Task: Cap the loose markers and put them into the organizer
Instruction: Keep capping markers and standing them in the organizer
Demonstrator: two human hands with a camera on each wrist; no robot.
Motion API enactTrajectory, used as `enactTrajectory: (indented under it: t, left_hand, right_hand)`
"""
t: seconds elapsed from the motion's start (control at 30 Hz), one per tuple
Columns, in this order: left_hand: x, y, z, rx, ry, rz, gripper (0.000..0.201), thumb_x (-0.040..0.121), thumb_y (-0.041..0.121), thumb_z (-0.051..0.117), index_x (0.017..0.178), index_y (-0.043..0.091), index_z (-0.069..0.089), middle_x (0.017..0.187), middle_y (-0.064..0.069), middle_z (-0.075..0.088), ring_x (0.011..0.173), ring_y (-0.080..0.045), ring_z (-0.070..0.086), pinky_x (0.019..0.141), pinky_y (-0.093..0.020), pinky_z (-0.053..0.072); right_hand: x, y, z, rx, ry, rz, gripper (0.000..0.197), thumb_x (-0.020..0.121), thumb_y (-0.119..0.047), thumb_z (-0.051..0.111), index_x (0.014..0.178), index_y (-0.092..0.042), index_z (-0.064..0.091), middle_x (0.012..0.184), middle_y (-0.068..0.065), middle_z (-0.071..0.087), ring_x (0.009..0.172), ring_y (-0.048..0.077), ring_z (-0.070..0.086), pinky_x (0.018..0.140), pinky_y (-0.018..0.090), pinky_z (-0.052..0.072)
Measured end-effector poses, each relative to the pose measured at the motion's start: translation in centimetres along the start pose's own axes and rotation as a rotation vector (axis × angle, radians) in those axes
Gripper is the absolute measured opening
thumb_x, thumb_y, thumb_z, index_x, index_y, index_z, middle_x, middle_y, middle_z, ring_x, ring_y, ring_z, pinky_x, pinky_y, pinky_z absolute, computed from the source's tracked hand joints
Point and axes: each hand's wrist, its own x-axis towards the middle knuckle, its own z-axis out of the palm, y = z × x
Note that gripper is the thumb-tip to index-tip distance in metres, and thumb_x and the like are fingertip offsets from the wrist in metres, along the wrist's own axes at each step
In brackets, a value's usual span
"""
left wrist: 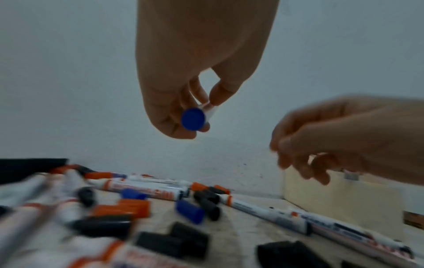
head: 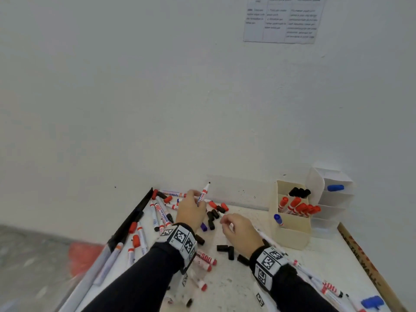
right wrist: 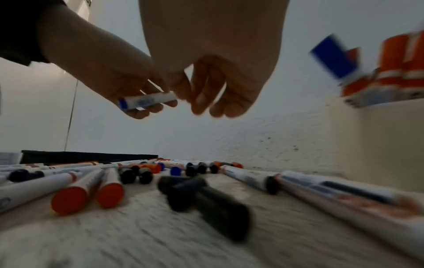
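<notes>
Nearest, black plastic caps (head: 222,247) lie loose on the white counter (head: 234,287). Right hand (head: 242,231) hovers, fingers loosely curled, empty, likely seeking a cap. Beyond, left hand (head: 191,210) fingers pinch an uncapped blue-ended white marker (head: 203,194), tip raised for capping; cream compartmented organizer (head: 290,230) stands far right.

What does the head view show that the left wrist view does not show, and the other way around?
Only the head view shows the marker's uncapped tip pointing up, the capped markers standing in the beige organizer, the white organizer and the wall paper. Only the left wrist view shows the marker's blue end cap. Both show the left hand holding that marker, the right hand empty with curled fingers, and loose caps on the table.
</notes>
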Motion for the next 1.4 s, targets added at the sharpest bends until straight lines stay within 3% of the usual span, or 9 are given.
enactTrajectory:
  t: [0.1, 0.2, 0.4, 0.6, 0.73, 0.87, 1.03, 1.13, 1.4]
  left_hand:
    - [-0.3, -2.6, -4.3, 0.069, 0.007, -0.063, 0.03, 0.091, 0.009, 0.048, 0.121, 0.01, 0.052, 0.095, 0.0, 0.06, 0.069, -0.011, 0.056, 0.06, -0.016, 0.044]
    - [-1.0, -5.3, -7.6, 0.127, -0.004, -0.117, 0.034, 0.088, 0.006, 0.054, 0.123, 0.009, 0.054, 0.118, -0.009, 0.061, 0.101, -0.019, 0.06, 0.086, -0.023, 0.046]
    - [-2.1, -9.3, -10.0, 0.194, -0.048, -0.194, 0.029, 0.088, 0.013, 0.058, 0.117, 0.013, 0.06, 0.115, -0.002, 0.063, 0.102, -0.013, 0.059, 0.093, -0.024, 0.047]
    - [-2.6, -10.4, -9.8, 0.151, -0.064, -0.21, 0.028, 0.092, 0.013, 0.049, 0.118, 0.018, 0.057, 0.104, 0.005, 0.061, 0.08, -0.005, 0.055, 0.074, -0.014, 0.049]
    - [-3.1, -9.4, -8.9, 0.117, -0.084, -0.171, 0.02, 0.091, 0.018, 0.05, 0.11, 0.02, 0.056, 0.082, 0.013, 0.053, 0.063, -0.001, 0.049, 0.055, -0.01, 0.042]
    - [-4.0, -8.4, -7.4, 0.109, -0.112, -0.1, 0.026, 0.087, 0.017, 0.059, 0.113, 0.019, 0.057, 0.092, 0.008, 0.053, 0.073, 0.0, 0.05, 0.062, -0.011, 0.043]
    - [-5.5, -6.9, -5.2, 0.084, -0.153, -0.085, 0.028, 0.091, 0.018, 0.056, 0.118, 0.022, 0.058, 0.11, 0.004, 0.06, 0.087, -0.005, 0.054, 0.079, -0.014, 0.045]
    - [-6.4, -6.3, -4.2, 0.114, -0.152, -0.045, 0.031, 0.091, 0.016, 0.055, 0.121, 0.022, 0.058, 0.113, 0.005, 0.06, 0.088, -0.003, 0.051, 0.071, -0.006, 0.038]
    - [-8.1, -5.3, -2.6, 0.189, -0.257, -0.004, 0.034, 0.094, 0.019, 0.049, 0.128, 0.023, 0.054, 0.116, 0.004, 0.06, 0.094, -0.006, 0.054, 0.089, -0.019, 0.045]
  right_hand:
    - [2.7, -2.3, 3.0, -0.104, -0.213, 0.043, 0.032, 0.094, -0.029, 0.043, 0.121, -0.022, 0.059, 0.124, -0.001, 0.058, 0.114, 0.014, 0.05, 0.101, 0.032, 0.04]
    - [5.0, -3.9, 5.8, -0.209, -0.408, 0.12, 0.042, 0.096, -0.04, 0.036, 0.135, -0.029, 0.045, 0.145, 0.002, 0.04, 0.132, 0.026, 0.034, 0.111, 0.043, 0.028]
    - [7.5, -6.2, 8.4, -0.461, -0.567, 0.156, 0.047, 0.098, -0.046, 0.022, 0.142, -0.033, 0.032, 0.153, -0.001, 0.026, 0.138, 0.029, 0.024, 0.111, 0.043, 0.018]
    - [8.4, -6.5, 8.4, -0.375, -0.373, 0.182, 0.03, 0.092, -0.037, 0.041, 0.117, -0.027, 0.055, 0.128, 0.0, 0.054, 0.12, 0.024, 0.044, 0.101, 0.045, 0.037]
    - [8.2, -6.6, 6.8, -0.082, -0.122, 0.176, 0.011, 0.088, -0.016, 0.057, 0.091, -0.02, 0.046, 0.095, 0.001, 0.058, 0.085, 0.016, 0.056, 0.082, 0.029, 0.05]
    - [7.2, -6.7, 4.4, 0.053, -0.055, 0.109, 0.019, 0.097, -0.019, 0.043, 0.115, -0.02, 0.049, 0.079, -0.001, 0.056, 0.058, 0.008, 0.049, 0.054, 0.016, 0.039]
    - [4.7, -5.7, 2.1, 0.123, -0.032, 0.115, 0.016, 0.091, -0.01, 0.052, 0.105, -0.018, 0.054, 0.108, 0.002, 0.057, 0.096, 0.014, 0.055, 0.092, 0.028, 0.047]
    - [3.0, -5.0, 1.0, 0.011, -0.085, 0.05, 0.026, 0.089, -0.006, 0.053, 0.11, -0.017, 0.063, 0.112, 0.002, 0.057, 0.1, 0.011, 0.048, 0.092, 0.019, 0.035]
    - [-0.7, -3.5, -0.9, 0.052, -0.152, 0.147, 0.028, 0.087, -0.004, 0.057, 0.109, -0.019, 0.063, 0.116, -0.001, 0.059, 0.105, 0.012, 0.053, 0.101, 0.025, 0.04]
